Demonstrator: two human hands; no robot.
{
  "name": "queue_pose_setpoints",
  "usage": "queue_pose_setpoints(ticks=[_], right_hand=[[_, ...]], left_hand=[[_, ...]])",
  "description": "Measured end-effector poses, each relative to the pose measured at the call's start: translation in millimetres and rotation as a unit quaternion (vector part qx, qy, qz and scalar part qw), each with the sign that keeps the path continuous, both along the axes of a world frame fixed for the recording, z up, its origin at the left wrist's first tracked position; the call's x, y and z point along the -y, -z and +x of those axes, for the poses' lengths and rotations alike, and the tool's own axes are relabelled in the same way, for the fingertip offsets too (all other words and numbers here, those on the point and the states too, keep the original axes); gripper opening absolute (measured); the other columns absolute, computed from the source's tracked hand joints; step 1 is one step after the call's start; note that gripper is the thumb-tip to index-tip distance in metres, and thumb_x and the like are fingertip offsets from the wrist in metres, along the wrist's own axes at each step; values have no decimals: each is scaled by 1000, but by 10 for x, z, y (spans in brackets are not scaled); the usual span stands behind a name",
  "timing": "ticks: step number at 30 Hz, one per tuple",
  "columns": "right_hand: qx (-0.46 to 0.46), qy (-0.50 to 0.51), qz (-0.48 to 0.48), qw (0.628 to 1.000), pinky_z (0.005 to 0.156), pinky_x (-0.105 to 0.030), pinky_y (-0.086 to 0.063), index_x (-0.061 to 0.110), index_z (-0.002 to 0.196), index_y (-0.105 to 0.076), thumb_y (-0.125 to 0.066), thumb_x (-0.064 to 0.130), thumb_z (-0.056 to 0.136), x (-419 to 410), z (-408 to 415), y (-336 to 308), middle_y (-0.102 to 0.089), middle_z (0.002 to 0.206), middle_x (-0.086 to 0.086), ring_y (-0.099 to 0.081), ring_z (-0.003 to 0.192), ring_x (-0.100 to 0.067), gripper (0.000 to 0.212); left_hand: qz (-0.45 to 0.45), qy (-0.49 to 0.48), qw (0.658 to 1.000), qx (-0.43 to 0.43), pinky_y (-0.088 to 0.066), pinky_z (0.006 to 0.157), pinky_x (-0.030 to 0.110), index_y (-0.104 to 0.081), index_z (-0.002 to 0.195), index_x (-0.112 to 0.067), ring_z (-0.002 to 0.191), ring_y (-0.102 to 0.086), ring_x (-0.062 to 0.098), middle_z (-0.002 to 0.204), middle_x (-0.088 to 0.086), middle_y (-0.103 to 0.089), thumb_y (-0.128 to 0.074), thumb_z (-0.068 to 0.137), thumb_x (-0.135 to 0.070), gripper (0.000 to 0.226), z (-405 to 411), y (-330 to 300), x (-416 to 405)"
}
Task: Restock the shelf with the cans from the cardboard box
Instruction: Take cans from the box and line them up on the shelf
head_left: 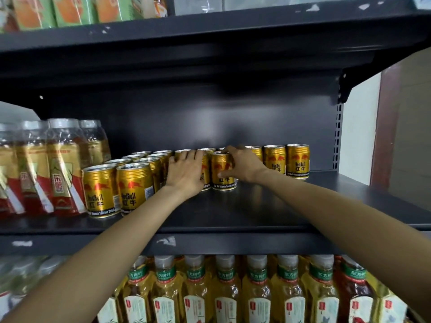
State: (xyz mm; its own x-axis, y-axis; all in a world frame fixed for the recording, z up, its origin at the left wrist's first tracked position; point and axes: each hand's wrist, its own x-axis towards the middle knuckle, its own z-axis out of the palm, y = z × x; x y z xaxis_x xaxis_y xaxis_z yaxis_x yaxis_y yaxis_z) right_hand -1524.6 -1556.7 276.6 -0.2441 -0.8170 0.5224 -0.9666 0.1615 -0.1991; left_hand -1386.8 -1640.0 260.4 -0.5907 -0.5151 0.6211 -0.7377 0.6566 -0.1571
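Two bare forearms, no sleeves in view, bare hands, left (185,173) and right (245,164), no rings or watch

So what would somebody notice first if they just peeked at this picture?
Probably the shiny gold cans lined up on the dark middle shelf, with both hands wrapped around cans in the middle of the row. Next, the yellow tea bottles packed along the shelf below.
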Motion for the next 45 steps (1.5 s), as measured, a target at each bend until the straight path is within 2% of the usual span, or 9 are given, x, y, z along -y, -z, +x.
queue_pose_setpoints(ticks=[6, 12, 19, 24, 30, 34, 39, 42, 45], right_hand=[[-5, -34, 36, 999, 108, -34, -33, 19, 143, -32, -75, 27, 77, 120, 28, -30, -29, 144, -13, -36, 131, -30, 79], [-1, -44, 21, 999, 107, -33, -35, 18, 143, -33, -74, 26, 78, 201, 108, -9, -30, 143, -12, -37, 131, -30, 77], [-2, -32, 23, 999, 104, -34, -39, 17, 143, -31, -75, 26, 77, 266, 194, -15, -28, 143, -14, -43, 126, -32, 80], [8, -35, 4, 999, 100, -36, -44, 20, 144, -27, -76, 25, 75, 259, 190, 12, -27, 146, -12, -45, 126, -31, 85], [110, -55, -42, 991, 102, -33, -40, 12, 139, -35, -76, 24, 76, 250, 131, 42, -48, 139, -10, -45, 128, -25, 76], [106, -45, -54, 992, 103, -34, -39, 12, 140, -37, -74, 26, 78, 302, 158, 82, -49, 138, -9, -45, 128, -25, 74], [101, -39, -51, 993, 103, -35, -40, 12, 140, -36, -74, 26, 78, 334, 170, 88, -50, 138, -10, -47, 127, -25, 75], [100, -46, -34, 993, 104, -36, -39, 13, 144, -29, -73, 28, 79, 321, 161, 91, -46, 142, -10, -43, 130, -26, 79], [119, -73, 10, 990, 110, -36, -32, 12, 149, -12, -69, 35, 82, 244, 152, 40, -33, 151, -12, -33, 138, -27, 91]], left_hand=[[15, -9, 1000, -16, -30, 107, 33, -30, 136, -14, 131, -37, 24, 139, 7, -41, -66, 82, -15, 65, 120, -38, 127], [-16, -52, 998, 18, -36, 100, 36, -32, 131, -10, 125, -39, 27, 131, 10, -41, -68, 80, -15, 63, 150, -1, 152], [5, -43, 999, 23, -36, 103, 37, -14, 146, -15, 131, -31, 31, 139, 13, -33, -67, 79, -7, 86, 165, 16, 179], [-2, -29, 999, 24, -40, 99, 35, -8, 148, -13, 132, -30, 30, 139, 14, -32, -65, 80, -7, 89, 216, 41, 152], [-53, -48, 997, 32, -36, 102, 36, -13, 145, -7, 129, -34, 28, 137, 14, -37, -61, 82, -7, 80, 215, 80, 156], [-62, -50, 996, 40, -35, 103, 36, -8, 147, -9, 129, -33, 28, 137, 14, -36, -61, 82, -8, 85, 215, 79, 167], [-12, -27, 999, 13, -45, 95, 32, -11, 147, -9, 133, -28, 26, 140, 12, -32, -64, 79, -2, 86, 205, 69, 167], [10, -20, 1000, 9, -45, 95, 33, -8, 147, -9, 136, -23, 27, 143, 13, -28, -64, 80, -2, 89, 208, 76, 156], [42, -7, 999, 3, -37, 105, 34, 0, 148, -8, 143, -12, 28, 152, 15, -16, -64, 84, -12, 92, 226, 58, 110]])
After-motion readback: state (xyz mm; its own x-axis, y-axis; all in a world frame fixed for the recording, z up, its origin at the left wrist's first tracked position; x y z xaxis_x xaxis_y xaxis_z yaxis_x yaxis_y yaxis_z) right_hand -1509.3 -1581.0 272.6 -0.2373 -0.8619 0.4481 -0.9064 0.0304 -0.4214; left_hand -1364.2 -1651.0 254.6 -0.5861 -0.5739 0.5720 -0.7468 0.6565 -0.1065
